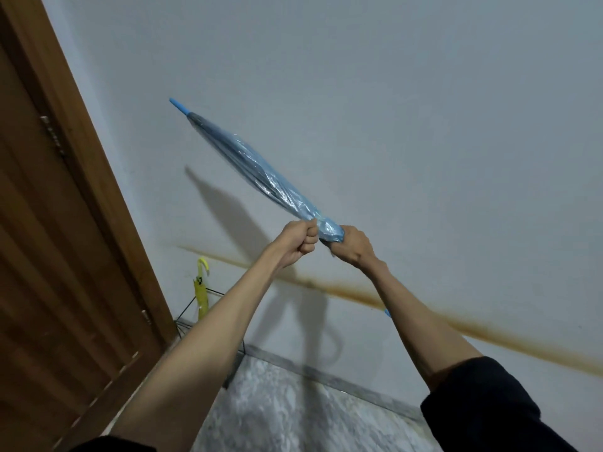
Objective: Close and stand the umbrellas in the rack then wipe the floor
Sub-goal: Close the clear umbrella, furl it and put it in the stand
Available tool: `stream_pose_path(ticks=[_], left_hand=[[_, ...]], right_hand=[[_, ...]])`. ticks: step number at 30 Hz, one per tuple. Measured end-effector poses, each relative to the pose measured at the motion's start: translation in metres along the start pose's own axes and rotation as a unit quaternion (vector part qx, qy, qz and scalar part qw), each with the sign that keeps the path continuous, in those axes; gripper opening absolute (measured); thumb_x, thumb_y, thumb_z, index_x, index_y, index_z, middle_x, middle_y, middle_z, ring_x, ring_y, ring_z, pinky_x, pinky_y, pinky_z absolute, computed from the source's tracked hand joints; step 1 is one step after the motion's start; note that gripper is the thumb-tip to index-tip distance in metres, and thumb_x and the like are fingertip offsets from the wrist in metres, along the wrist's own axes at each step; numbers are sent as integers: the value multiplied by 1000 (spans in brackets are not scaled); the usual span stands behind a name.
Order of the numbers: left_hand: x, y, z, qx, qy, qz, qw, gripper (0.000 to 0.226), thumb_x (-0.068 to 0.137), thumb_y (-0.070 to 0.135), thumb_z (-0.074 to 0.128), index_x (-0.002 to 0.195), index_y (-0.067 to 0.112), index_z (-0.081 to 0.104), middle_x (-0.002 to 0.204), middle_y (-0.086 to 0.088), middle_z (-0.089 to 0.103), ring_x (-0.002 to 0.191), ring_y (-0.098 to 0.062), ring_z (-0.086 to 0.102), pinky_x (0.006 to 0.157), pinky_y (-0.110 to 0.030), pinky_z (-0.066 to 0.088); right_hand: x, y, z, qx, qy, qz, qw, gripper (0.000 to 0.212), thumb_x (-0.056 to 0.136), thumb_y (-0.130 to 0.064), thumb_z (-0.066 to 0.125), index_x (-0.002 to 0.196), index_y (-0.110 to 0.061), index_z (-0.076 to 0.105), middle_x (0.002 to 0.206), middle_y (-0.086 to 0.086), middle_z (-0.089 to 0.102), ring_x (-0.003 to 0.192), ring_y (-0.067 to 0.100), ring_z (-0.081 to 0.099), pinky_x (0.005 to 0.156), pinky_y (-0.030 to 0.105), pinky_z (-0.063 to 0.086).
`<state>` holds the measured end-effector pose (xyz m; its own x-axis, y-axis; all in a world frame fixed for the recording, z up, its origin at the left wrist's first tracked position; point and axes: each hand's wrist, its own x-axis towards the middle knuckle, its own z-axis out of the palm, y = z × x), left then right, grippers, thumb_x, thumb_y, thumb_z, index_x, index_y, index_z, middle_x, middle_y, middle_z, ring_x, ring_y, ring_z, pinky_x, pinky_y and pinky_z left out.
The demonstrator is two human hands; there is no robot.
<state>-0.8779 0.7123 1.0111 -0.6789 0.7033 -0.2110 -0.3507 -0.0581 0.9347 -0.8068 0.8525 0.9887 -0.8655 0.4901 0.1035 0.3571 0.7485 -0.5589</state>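
Note:
A folded translucent blue umbrella (251, 161) points up and to the left in front of the wall, its blue tip at the top. My left hand (298, 241) is clenched around the canopy near its lower end. My right hand (350, 246) grips the bunched canopy just below that; the handle is hidden behind my right forearm. A closed yellow umbrella (201, 293) with a hooked handle stands in a black wire rack (187, 309) by the door frame, partly hidden by my left arm.
A brown wooden door (55, 256) fills the left side. A white wall (424, 109) with a rusty brown streak runs behind the umbrella. Grey marbled floor (293, 409) lies below, bordered by a grey skirting strip.

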Motion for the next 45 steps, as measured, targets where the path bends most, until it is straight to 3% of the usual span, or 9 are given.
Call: stream_pose_path(ticks=[6, 10, 17, 27, 31, 34, 39, 42, 45], left_hand=[[11, 1, 10, 57, 54, 34, 996, 35, 102, 18, 40, 69, 21, 33, 44, 11, 27, 39, -4, 19, 36, -15, 16], [16, -2, 1, 157, 74, 56, 983, 26, 98, 33, 51, 78, 17, 52, 55, 9, 50, 49, -6, 39, 45, -16, 26], [29, -1, -6, 61, 42, 23, 997, 15, 91, 30, 65, 95, 17, 62, 80, 5, 66, 66, -4, 59, 55, -17, 36], [36, 6, -14, -138, 81, -106, 981, 11, 95, 13, 57, 90, 6, 64, 62, 1, 67, 46, -2, 60, 48, -10, 51], [44, 9, -24, -81, 93, -84, 989, 25, 101, 4, 35, 98, 4, 60, 48, 6, 39, 33, -3, 25, 34, -10, 23], [47, 11, -31, 44, 157, -30, 986, 25, 97, 4, 39, 98, 0, 64, 54, 4, 36, 42, -8, 25, 35, -16, 23], [43, 6, -49, 318, 240, 200, 895, 19, 92, 16, 58, 86, 3, 70, 65, 0, 63, 55, -14, 52, 55, -27, 53], [42, 5, -59, 393, 281, 264, 835, 17, 89, 20, 63, 89, 4, 71, 76, -4, 69, 70, -19, 61, 75, -31, 53], [36, 6, -60, 467, 294, 343, 760, 17, 91, 17, 62, 102, 14, 75, 86, -3, 66, 82, -21, 60, 72, -32, 49]], right_hand=[[21, 5, -33, 37, -76, -10, 996, 34, 81, -48, 64, 66, -20, 54, 59, -3, 58, 52, 18, 49, 50, 25, 39], [26, 9, -43, 137, -179, 24, 974, 34, 78, -44, 69, 70, -18, 49, 57, 0, 46, 43, 14, 32, 43, 19, 25], [48, 16, -56, 152, -340, 63, 926, 43, 82, -39, 70, 69, -22, 33, 49, -3, 23, 39, 11, 17, 45, 17, 13], [68, 14, -44, 135, -286, 32, 948, 37, 77, -35, 73, 66, -18, 42, 42, -5, 37, 34, 12, 28, 40, 17, 24], [73, 8, -36, 131, -262, 26, 956, 37, 70, -39, 75, 69, -18, 44, 53, 0, 42, 40, 14, 30, 43, 21, 26], [74, -5, -32, 119, -243, 19, 963, 33, 73, -37, 75, 73, -17, 49, 59, 2, 48, 43, 15, 34, 43, 22, 28], [78, -23, -30, 124, -239, 52, 962, 35, 72, -40, 75, 76, -15, 51, 57, 1, 48, 44, 16, 34, 45, 23, 30], [78, -32, -27, 143, -246, 79, 955, 36, 72, -40, 73, 71, -17, 45, 46, -4, 40, 41, 15, 28, 43, 22, 24], [75, -44, -27, 159, -249, 93, 951, 37, 75, -38, 72, 68, -20, 41, 44, -5, 37, 39, 13, 26, 44, 21, 20]])
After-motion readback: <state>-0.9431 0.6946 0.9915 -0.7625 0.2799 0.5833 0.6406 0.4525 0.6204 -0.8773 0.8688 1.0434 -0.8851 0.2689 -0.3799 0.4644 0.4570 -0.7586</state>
